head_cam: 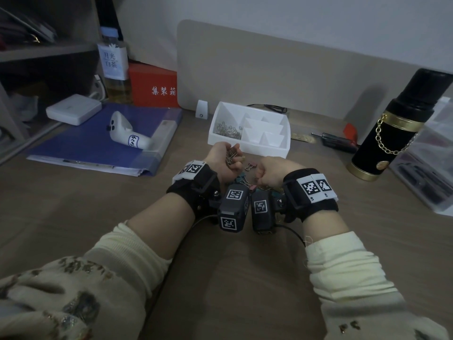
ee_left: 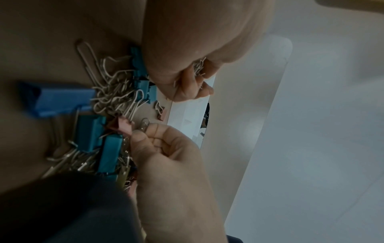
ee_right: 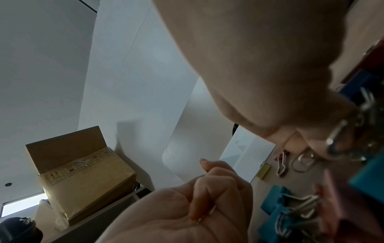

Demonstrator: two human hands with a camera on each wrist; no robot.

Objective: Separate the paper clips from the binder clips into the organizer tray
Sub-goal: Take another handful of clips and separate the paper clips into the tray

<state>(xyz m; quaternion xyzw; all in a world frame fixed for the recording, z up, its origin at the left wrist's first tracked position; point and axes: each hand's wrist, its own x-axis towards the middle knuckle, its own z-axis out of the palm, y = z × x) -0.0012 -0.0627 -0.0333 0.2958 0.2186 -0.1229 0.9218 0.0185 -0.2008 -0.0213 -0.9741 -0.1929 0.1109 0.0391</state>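
The white organizer tray (head_cam: 248,144) stands at the back of the desk, with several paper clips (head_cam: 226,130) in its left compartment. Just in front of it, my left hand (head_cam: 231,155) is cupped around a bunch of paper clips (ee_left: 199,65). My right hand (head_cam: 262,174) is curled beside it and pinches a single paper clip (ee_left: 144,125). Under and between the hands lies the mixed pile (ee_left: 116,95) of paper clips with blue (ee_left: 60,100), teal (ee_left: 89,131) and pink binder clips (head_cam: 250,166). The hands and wrist cameras hide most of the pile in the head view.
A black and gold flask (head_cam: 392,128) stands at the right, a screwdriver (head_cam: 338,142) beside the tray. At the left a blue folder (head_cam: 98,143) carries a white controller (head_cam: 125,132); a bottle (head_cam: 115,67), red box (head_cam: 154,85) and beige divider (head_cam: 294,74) stand behind.
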